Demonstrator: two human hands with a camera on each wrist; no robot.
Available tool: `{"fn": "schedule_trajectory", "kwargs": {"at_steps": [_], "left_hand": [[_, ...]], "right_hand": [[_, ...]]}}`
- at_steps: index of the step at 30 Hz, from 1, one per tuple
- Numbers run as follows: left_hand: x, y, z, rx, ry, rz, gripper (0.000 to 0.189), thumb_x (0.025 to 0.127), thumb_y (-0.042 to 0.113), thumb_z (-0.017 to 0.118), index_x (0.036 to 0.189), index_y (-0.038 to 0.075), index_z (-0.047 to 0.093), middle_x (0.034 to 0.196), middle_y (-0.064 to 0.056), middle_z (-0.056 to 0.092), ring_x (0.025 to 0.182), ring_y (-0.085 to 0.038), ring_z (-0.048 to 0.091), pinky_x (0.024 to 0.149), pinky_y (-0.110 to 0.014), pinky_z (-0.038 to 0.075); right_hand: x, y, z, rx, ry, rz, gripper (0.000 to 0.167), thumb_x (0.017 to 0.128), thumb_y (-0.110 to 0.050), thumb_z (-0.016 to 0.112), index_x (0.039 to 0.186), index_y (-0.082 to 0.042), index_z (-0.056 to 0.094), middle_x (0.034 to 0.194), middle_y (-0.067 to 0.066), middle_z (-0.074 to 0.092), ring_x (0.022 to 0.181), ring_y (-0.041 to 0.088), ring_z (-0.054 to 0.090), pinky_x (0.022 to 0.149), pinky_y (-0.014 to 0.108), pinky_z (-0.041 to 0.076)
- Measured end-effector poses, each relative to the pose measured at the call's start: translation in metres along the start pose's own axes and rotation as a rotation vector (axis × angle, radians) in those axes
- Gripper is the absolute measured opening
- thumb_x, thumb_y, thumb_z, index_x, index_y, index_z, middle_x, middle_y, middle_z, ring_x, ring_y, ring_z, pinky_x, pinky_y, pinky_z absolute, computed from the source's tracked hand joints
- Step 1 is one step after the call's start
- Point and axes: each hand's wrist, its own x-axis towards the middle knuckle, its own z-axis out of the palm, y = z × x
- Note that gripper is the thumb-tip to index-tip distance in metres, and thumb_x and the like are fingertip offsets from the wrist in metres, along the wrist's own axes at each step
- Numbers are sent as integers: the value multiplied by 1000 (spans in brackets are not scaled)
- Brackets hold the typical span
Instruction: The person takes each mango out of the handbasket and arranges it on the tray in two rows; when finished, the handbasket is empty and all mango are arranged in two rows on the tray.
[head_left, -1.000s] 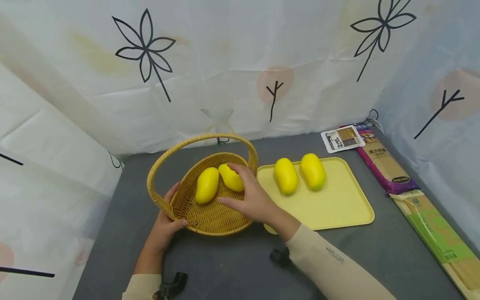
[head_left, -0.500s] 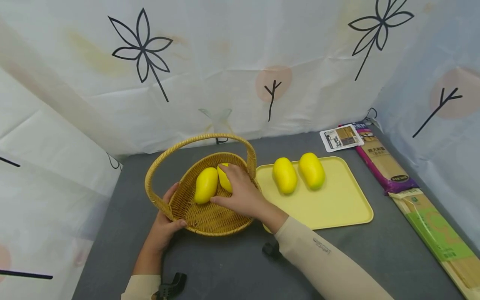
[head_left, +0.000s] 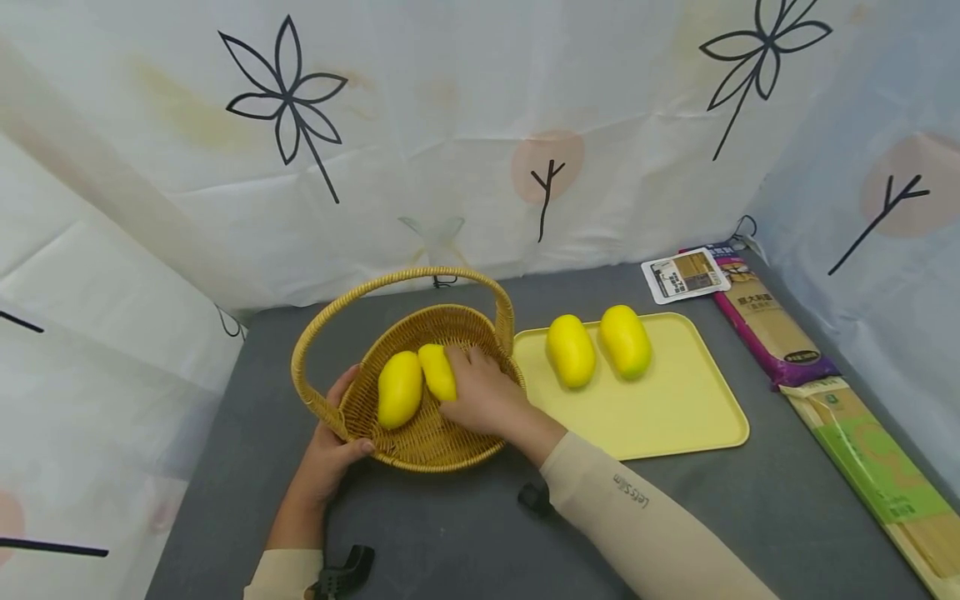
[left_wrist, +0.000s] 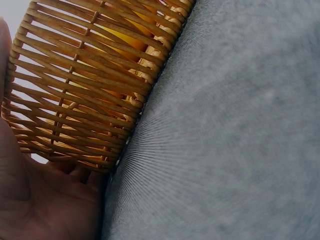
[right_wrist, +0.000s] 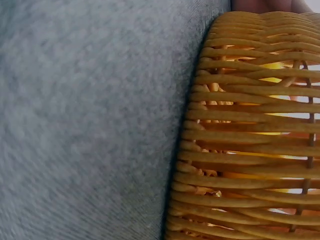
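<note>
Head camera view shows us a woven basket with a tall arched handle standing on the grey counter. Our left hand grips its left side, the thumb lying at the near rim and the fingers behind the wall. Our right hand reaches inside, fingers curled over the right side of a yellow mango and holding it; the hand hides part of the fruit, so we cannot tell whether it touches the basket floor. Just to its left, a second mango lies in the basket.

Right of the basket we see a pale yellow tray bearing a left mango and a right mango, side by side on its far half. Along the counter's right edge lie a purple-ended packet and, nearer us, a green-banded packet. A white-edged card overlaps the purple-ended one. From both wrists we see yellow through the weave.
</note>
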Motion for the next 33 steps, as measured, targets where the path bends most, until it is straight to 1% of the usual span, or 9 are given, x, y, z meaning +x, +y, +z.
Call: {"fn": "schedule_trajectory", "kwargs": {"at_steps": [3, 7, 10, 14, 17, 20, 27, 30, 33], "left_hand": [[0, 1, 1, 10, 6, 0, 105, 97, 11, 87, 176, 13, 18, 175, -21, 21, 148, -23, 42, 110, -30, 45], [0, 2, 2, 7, 13, -2, 105, 96, 10, 87, 176, 13, 18, 175, -21, 21, 148, -23, 42, 111, -30, 44], [0, 2, 3, -2, 12, -6, 105, 96, 9, 87, 176, 14, 18, 174, -21, 22, 148, -23, 42, 111, -30, 45], [1, 2, 2, -9, 4, 1, 105, 97, 9, 86, 176, 13, 18, 174, -22, 23, 147, -24, 44, 110, -31, 46], [1, 1, 1, -14, -3, 9, 105, 97, 10, 86, 176, 13, 18, 173, -22, 23, 147, -24, 44, 109, -31, 47], [2, 0, 1, -16, -7, 13, 105, 97, 13, 87, 176, 12, 17, 174, -22, 23, 147, -24, 45, 109, -31, 47], [1, -1, 0, -11, -1, 3, 106, 97, 16, 87, 176, 14, 17, 174, -23, 22, 147, -24, 45, 109, -31, 47], [1, -1, 0, -10, 6, -6, 106, 97, 17, 88, 176, 14, 18, 174, -23, 22, 147, -24, 44, 109, -31, 47], [0, -2, 0, -6, 9, -10, 107, 97, 18, 88, 176, 15, 18, 174, -23, 22, 147, -24, 44, 109, -31, 47]], "right_hand": [[0, 0, 1, -26, -19, 10, 80, 97, -31, 80, 165, -10, 43, 145, 16, 50, 121, 32, 53, 91, 49, 50], [0, 0, 3, -80, -26, -4, 72, 97, -35, 85, 156, -8, 53, 138, 16, 51, 119, 31, 53, 91, 47, 51], [0, 1, 3, -74, -20, -11, 70, 95, -31, 88, 153, -8, 56, 136, 16, 49, 117, 31, 51, 91, 46, 50], [0, 2, 0, 28, 4, -34, 72, 94, -23, 87, 156, -9, 54, 134, 15, 46, 112, 28, 50, 87, 44, 50], [1, 4, -2, 121, 31, -86, 74, 92, -18, 85, 158, -9, 52, 129, 13, 47, 105, 27, 50, 83, 42, 49], [1, 7, -4, 208, 70, -145, 70, 92, -17, 82, 155, -8, 54, 127, 11, 51, 100, 26, 53, 82, 41, 49], [-4, 13, -7, 428, 157, -218, 68, 99, -32, 81, 158, -14, 51, 146, 5, 60, 113, 21, 61, 95, 45, 51], [-6, 15, -7, 488, 176, -244, 68, 100, -37, 81, 157, -16, 53, 145, 2, 58, 115, 21, 61, 96, 46, 51], [-8, 17, -7, 571, 184, -281, 67, 100, -35, 82, 157, -15, 52, 145, 3, 55, 118, 23, 60, 96, 47, 53]]}}
